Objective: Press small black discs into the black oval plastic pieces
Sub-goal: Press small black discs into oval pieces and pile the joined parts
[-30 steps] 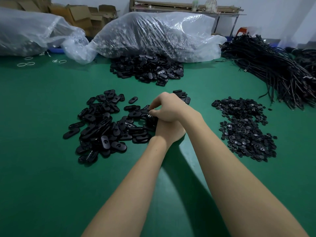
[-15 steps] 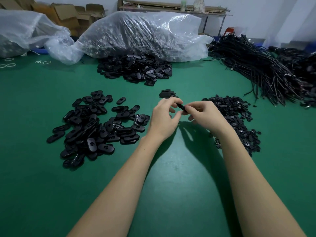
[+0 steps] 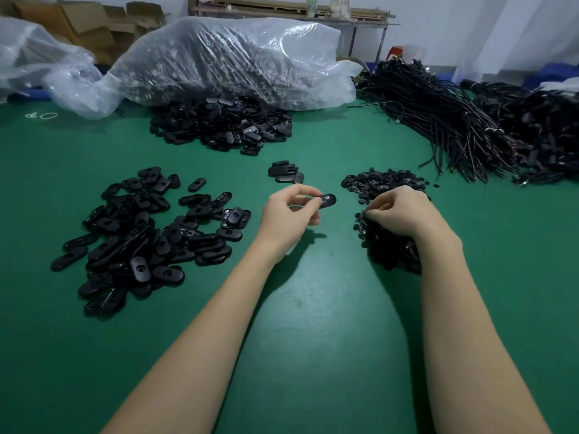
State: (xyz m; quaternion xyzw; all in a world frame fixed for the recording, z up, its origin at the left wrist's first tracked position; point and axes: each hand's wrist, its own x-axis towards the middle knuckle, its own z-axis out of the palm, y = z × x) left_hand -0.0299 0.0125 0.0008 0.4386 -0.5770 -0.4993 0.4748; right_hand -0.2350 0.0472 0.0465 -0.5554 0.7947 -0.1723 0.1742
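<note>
**Q:** While both forearms reach over the green table [image 3: 300, 308], what surrounds the hands?

**A:** At nine o'clock lies a loose heap of oval pieces [image 3: 147, 233]. At three o'clock spreads a pile of small discs [image 3: 385, 183], partly covered by the right hand [image 3: 398, 211]. At twelve, a few stacked ovals [image 3: 285, 171]; beyond them a bigger oval heap [image 3: 225, 123] spilling from a crinkled clear plastic bag [image 3: 232, 61]. At two o'clock, bundled black cords [image 3: 454, 120].

**Q:** Shapes and surfaces?

**A:** The ovals are smooth, rounded black plastic, many with a centre hole. The discs are flat, dull, and tiny. The tabletop is matte.

**Q:** What are the hands doing?

**A:** They're apart. The left hand [image 3: 288, 214] pinches one oval piece [image 3: 327, 200] between thumb and fingertips, above the table at centre. Its long axis runs roughly nine to three, the free end pointing toward three. The right hand's fingers curl down into the discs; whether they grip one, I cannot tell.
</note>
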